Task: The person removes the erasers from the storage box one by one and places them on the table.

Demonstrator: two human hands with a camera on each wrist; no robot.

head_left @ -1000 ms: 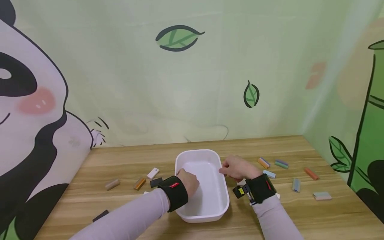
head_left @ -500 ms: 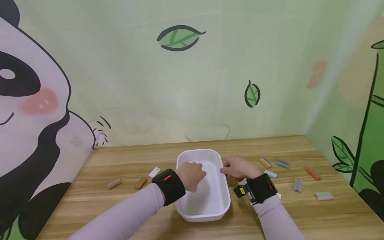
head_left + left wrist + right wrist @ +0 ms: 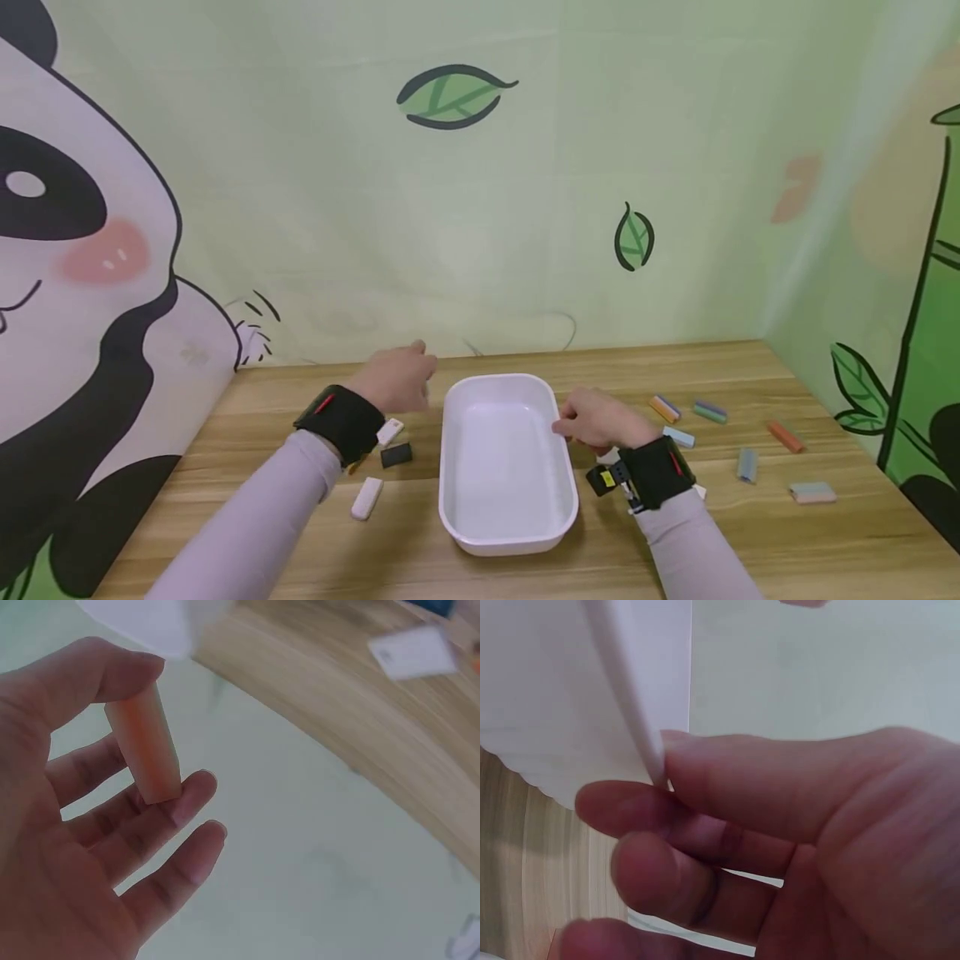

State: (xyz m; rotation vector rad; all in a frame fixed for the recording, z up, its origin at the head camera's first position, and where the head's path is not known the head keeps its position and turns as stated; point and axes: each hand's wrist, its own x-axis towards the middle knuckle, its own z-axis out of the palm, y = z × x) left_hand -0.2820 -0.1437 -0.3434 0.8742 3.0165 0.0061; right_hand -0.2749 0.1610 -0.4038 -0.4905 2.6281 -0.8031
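Note:
My left hand (image 3: 393, 379) is raised over the back left of the wooden table, left of a white plastic basin (image 3: 508, 546). In the left wrist view it pinches a small orange eraser (image 3: 150, 750) with pale sides, thumb on one end and fingertips on the other. My right hand (image 3: 600, 417) holds the basin's right rim. Seen from the right wrist, the thumb lies on one face of the thin white wall (image 3: 626, 682), and the index finger is on the other side. The rest of those fingers are curled below it.
Left of the basin lie two white blocks, one nearer (image 3: 367, 498) and one farther (image 3: 389, 432), with a dark block (image 3: 396, 455) between. Several coloured blocks, including a reddish one (image 3: 785, 436) and a grey-pink one (image 3: 812, 492), are scattered right. A printed curtain (image 3: 525, 208) hangs behind.
My left hand has come up out of the basin and moved left and back, uncovering the dark block and the nearer white one. My right hand stays at the rim.

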